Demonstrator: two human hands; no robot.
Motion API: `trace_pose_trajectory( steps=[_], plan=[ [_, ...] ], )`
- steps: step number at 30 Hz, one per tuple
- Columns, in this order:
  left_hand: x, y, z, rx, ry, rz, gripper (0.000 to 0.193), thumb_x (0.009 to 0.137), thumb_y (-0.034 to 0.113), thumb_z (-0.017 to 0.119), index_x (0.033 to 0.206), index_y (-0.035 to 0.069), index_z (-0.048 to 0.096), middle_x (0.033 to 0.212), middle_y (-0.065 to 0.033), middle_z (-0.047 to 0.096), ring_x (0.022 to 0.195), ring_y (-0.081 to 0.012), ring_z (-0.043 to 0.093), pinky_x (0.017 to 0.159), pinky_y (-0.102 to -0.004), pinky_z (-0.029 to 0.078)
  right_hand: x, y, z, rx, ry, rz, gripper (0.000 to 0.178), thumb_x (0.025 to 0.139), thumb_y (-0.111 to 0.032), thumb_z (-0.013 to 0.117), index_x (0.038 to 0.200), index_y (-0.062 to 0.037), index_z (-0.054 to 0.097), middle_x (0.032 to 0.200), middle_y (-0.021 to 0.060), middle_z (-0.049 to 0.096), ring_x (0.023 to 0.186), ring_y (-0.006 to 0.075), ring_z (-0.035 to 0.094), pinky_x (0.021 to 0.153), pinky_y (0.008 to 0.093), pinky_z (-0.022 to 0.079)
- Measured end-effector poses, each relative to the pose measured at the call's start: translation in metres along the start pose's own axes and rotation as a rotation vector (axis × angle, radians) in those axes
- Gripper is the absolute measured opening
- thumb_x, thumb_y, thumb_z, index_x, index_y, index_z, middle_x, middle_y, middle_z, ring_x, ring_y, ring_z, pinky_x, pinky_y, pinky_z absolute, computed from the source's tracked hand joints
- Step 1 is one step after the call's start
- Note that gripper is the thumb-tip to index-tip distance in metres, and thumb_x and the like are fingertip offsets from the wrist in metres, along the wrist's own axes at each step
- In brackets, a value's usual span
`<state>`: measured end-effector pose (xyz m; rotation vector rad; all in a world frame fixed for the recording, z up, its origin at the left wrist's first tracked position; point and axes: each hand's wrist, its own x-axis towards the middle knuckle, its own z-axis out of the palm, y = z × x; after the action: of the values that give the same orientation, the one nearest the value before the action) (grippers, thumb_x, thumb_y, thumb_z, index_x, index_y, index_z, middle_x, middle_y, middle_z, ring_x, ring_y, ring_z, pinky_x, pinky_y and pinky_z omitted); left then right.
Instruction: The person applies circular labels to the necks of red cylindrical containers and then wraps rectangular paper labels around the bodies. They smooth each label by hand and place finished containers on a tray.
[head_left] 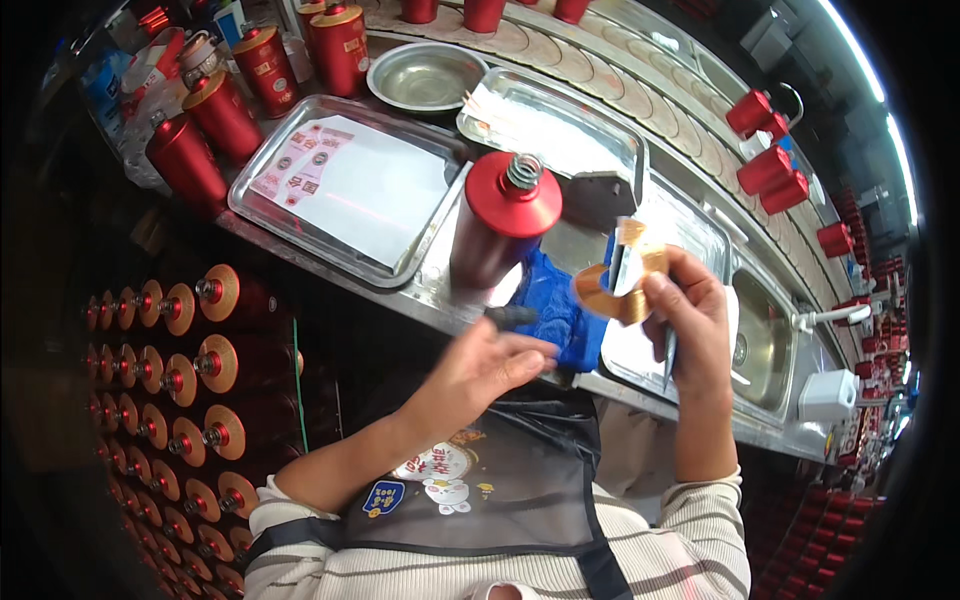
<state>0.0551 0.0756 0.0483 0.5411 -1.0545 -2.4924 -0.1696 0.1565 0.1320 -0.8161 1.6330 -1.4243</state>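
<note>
A red bottle with a bare threaded neck stands upright on the metal counter, in front of me. My right hand pinches a curved gold label, held up right of the bottle. A thin grey tool also sticks out below that hand's fingers; its kind is unclear. My left hand is near the counter's front edge below the bottle, its fingers stretched out and slightly blurred, holding nothing visible. Something dark covers or lies at one of its fingertips. Behind both hands lies a blue cloth.
On the left, a metal tray holds white sheets and printed labels. Beyond are a metal bowl, another tray and a dark block-shaped object. Red bottles stand at the left; a sink is at the right. A conveyor runs behind.
</note>
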Motion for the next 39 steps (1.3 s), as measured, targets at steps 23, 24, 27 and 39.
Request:
trace_pose_trajectory(
  steps=[23,24,27,39],
  plan=[
    [0.06,0.062,-0.021,0.674,0.479,0.838,0.042,0.091,-0.005,0.069,0.13,0.0,0.054,0.107,-0.0065,0.07,0.091,-0.0094,0.064,0.084,-0.0242,0.051,0.078,0.008,0.041,-0.133,-0.156,-0.371,0.055,0.094,-0.011,0.069,0.144,0.003,0.05,0.128,0.0098,0.061,0.11,0.0132,0.06,0.095,0.0288,0.049],
    [0.065,0.063,-0.022,0.647,0.501,0.864,0.034,0.09,-0.004,0.07,0.121,0.001,0.057,0.103,-0.0054,0.07,0.085,-0.0087,0.063,0.079,-0.0241,0.051,0.089,0.007,0.04,-0.156,-0.163,-0.359,0.057,0.094,-0.011,0.068,0.146,0.0019,0.049,0.128,0.0093,0.06,0.108,0.0119,0.06,0.094,0.0279,0.05],
    [0.072,0.064,-0.026,0.614,0.54,0.864,0.023,0.087,-0.001,0.073,0.108,0.003,0.063,0.104,-0.0036,0.072,0.077,-0.0077,0.06,0.072,-0.0243,0.05,0.107,0.01,0.044,-0.111,-0.164,-0.299,0.059,0.094,-0.014,0.066,0.148,0.0005,0.047,0.113,0.006,0.062,0.091,0.008,0.06,0.078,0.0233,0.05],
    [0.071,0.052,-0.03,0.149,0.163,0.591,0.067,0.092,-0.002,0.067,0.15,-0.004,0.032,0.148,-0.017,0.045,0.137,-0.0215,0.046,0.115,-0.0358,0.04,0.077,0.048,0.073,0.089,-0.106,-0.389,0.091,0.084,-0.004,0.077,0.158,-0.0002,0.025,0.153,0.0175,0.039,0.108,0.0171,0.068,0.079,0.0223,0.057]
  ],
)
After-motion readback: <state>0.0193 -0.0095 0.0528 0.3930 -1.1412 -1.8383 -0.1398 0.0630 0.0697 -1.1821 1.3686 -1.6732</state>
